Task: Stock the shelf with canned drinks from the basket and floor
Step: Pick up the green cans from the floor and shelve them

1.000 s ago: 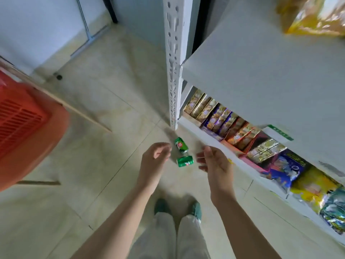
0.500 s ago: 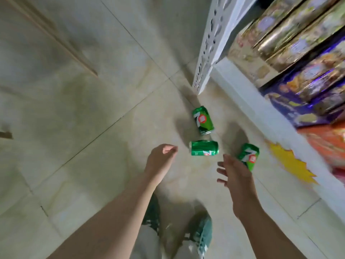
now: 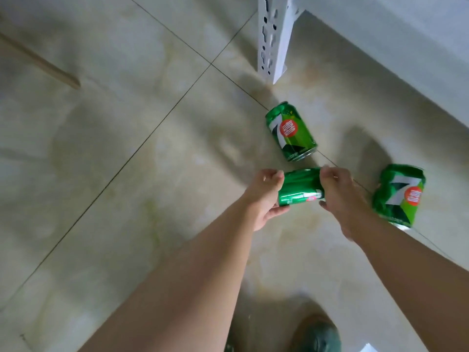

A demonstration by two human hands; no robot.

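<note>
A pale tiled floor (image 3: 114, 186) was seen filling most of the view, crossed by dark grout lines (image 3: 152, 128). The white shelf (image 3: 406, 47) was seen in the top right corner, its lowest board slanting down toward the right edge. The left forearm (image 3: 190, 275) and the right forearm (image 3: 418, 275) were stretched out from the bottom edge toward the middle of the floor. A white perforated post (image 3: 272, 34) was stood on the floor at the shelf's left corner. A wooden stick (image 3: 38, 62) was laid across the floor's top left part, well apart from everything else. A dark green shoe (image 3: 317, 336) was seen at the bottom edge, between the forearms.

Three green cans were found on the floor before the shelf. The right can (image 3: 398, 195), badly dented, was laid on its side just beside the right forearm. The far can (image 3: 290, 132) was laid on its side near the post's foot, apart from the other two. The middle can (image 3: 299, 186) was held crosswise between the two hands, between the far can and the shoe. Whether it was lifted off the floor could not be told.

The left hand (image 3: 264, 196) was curled round the middle can's left end, fingers over the top and thumb underneath. The right hand (image 3: 340, 194) was curled round its right end, fingertips bent over the top and thumb below.
</note>
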